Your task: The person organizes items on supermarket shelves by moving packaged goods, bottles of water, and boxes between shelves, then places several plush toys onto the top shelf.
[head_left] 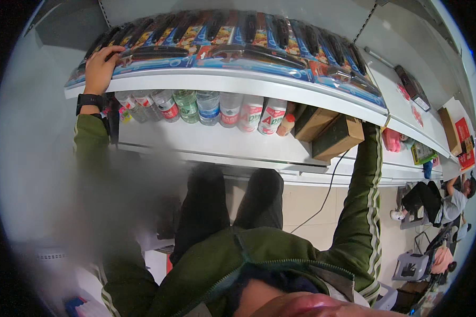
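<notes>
My left hand [101,68] reaches to the left end of the upper white shelf [206,79]. Its fingers lie stretched over the edge of a carded pack [152,54], apparently without gripping it. Several such packs cover the shelf in a long row, blue and orange with dark, long items under clear plastic. What those items are, I cannot tell for sure. On the right, my right forearm [366,169] runs up under the shelf beside a brown cardboard box [339,138]. The shelf hides my right hand, so its fingers do not show.
On the lower shelf [206,140] stand several drink bottles [209,107] and a small orange-capped bottle [286,124]. A dark cable [330,193] hangs down to the floor. At the far right a person [449,203] sits near a grey stool [410,265]. A blur covers the left side.
</notes>
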`<state>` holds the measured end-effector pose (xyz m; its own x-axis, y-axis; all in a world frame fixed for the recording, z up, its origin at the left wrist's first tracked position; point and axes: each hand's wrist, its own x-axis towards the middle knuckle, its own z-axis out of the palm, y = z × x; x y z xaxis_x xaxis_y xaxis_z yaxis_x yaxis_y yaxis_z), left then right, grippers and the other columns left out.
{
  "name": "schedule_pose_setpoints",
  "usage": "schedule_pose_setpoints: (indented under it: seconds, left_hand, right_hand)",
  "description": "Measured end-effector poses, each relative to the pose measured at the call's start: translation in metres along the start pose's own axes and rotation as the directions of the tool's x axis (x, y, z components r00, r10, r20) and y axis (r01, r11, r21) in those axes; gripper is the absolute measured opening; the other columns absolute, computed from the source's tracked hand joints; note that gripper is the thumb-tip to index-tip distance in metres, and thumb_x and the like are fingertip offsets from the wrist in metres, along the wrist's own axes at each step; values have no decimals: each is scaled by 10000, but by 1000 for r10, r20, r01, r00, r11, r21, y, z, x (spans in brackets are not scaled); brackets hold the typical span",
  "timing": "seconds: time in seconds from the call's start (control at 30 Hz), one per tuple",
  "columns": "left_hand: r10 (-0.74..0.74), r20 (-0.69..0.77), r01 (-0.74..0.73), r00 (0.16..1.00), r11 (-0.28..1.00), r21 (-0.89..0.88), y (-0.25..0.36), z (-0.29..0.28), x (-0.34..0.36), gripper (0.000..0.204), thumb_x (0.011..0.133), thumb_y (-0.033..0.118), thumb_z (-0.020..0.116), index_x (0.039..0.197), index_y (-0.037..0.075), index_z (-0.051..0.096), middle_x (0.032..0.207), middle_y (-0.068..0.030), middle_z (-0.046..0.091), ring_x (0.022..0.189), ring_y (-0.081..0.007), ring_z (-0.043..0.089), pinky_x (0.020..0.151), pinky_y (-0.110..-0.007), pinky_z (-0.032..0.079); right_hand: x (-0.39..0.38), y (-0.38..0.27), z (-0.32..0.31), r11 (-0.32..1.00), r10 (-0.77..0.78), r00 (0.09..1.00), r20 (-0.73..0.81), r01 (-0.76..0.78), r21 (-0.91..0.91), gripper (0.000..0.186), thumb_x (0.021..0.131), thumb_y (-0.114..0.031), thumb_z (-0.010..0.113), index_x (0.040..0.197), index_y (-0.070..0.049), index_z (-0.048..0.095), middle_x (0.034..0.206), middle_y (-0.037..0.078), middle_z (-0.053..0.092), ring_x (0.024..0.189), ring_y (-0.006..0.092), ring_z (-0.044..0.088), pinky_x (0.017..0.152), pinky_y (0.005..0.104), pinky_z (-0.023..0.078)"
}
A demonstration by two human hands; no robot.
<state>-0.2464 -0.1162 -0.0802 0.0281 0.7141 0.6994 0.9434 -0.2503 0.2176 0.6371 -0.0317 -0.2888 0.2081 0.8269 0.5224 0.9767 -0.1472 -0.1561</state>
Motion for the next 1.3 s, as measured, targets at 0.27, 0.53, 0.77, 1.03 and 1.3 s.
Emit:
schedule_pose_setpoints:
  seconds: [0.27,0.53,0.77,1.03,1.3]
  left_hand:
    - [56,-20,-56,998,998,16,0,14,4,203,891,175,583,1045,152,713,1008,-49,700,951,-262,637,860,-369,470]
    - [76,-45,-72,996,995,74,-9,10,0,226,895,203,558,1060,168,708,990,-35,695,953,-258,627,862,-379,452]
    - [72,-60,-69,996,996,64,-8,16,4,227,905,210,553,1067,170,708,1020,-38,701,969,-261,629,875,-378,454]
    - [76,-35,-72,997,993,92,-17,11,3,229,909,221,557,1077,186,708,1042,-28,701,989,-251,626,894,-372,447]
    - [88,-53,-83,995,992,90,-19,12,1,235,903,216,554,1080,191,707,1047,-24,699,982,-258,620,895,-375,439]
  right_hand:
    - [-18,72,7,920,25,955,-296,94,380,673,828,-442,712,1359,-74,523,1338,128,586,1264,295,520,1072,419,394]
    - [-89,20,-61,601,356,930,-97,-148,785,344,762,-56,777,1058,19,619,908,44,663,782,129,598,659,261,494]
    - [-144,60,-84,566,419,898,-136,-141,812,200,856,-35,649,1051,-1,671,844,21,654,706,113,572,633,259,469]
    - [-195,34,-95,-259,565,814,137,17,966,201,914,-234,623,1022,-66,644,951,31,669,886,157,639,789,318,536]
    - [-227,37,-71,-310,639,757,140,86,947,254,842,-189,630,1040,-31,635,960,68,671,884,223,646,816,348,523]
